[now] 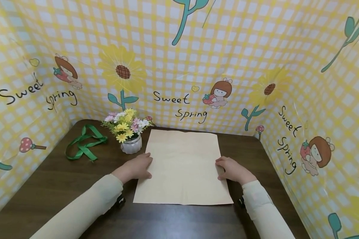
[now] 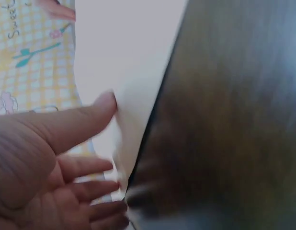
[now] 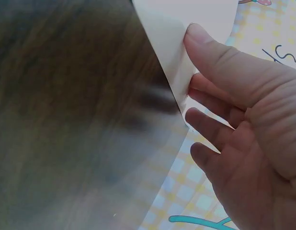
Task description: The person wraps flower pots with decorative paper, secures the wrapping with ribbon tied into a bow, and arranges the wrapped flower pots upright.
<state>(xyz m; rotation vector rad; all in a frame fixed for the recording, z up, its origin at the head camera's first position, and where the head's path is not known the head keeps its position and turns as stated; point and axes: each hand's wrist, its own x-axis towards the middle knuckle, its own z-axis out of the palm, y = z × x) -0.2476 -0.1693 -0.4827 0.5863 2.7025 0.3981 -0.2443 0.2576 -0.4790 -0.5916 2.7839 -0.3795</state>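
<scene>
A large cream sheet of paper (image 1: 183,166) lies flat on the dark wooden table, with faint creases across it. At its left edge is my left hand (image 1: 136,167), thumb and fingertips touching the paper. On the opposite edge my right hand (image 1: 231,170) touches the sheet in the same way. In the left wrist view, the left thumb (image 2: 85,122) rests against the paper (image 2: 124,52), with the other fingers loosely extended along its side. In the right wrist view, the right thumb (image 3: 210,52) lies on the paper (image 3: 167,38) while the fingers spread apart below it.
Left of the paper stands a white pot of artificial flowers (image 1: 131,145). A loose green ribbon (image 1: 88,154) lies farther left on the table (image 1: 48,186). Yellow checked cloth (image 1: 167,73) with printed flowers and figures hangs round the back and both sides.
</scene>
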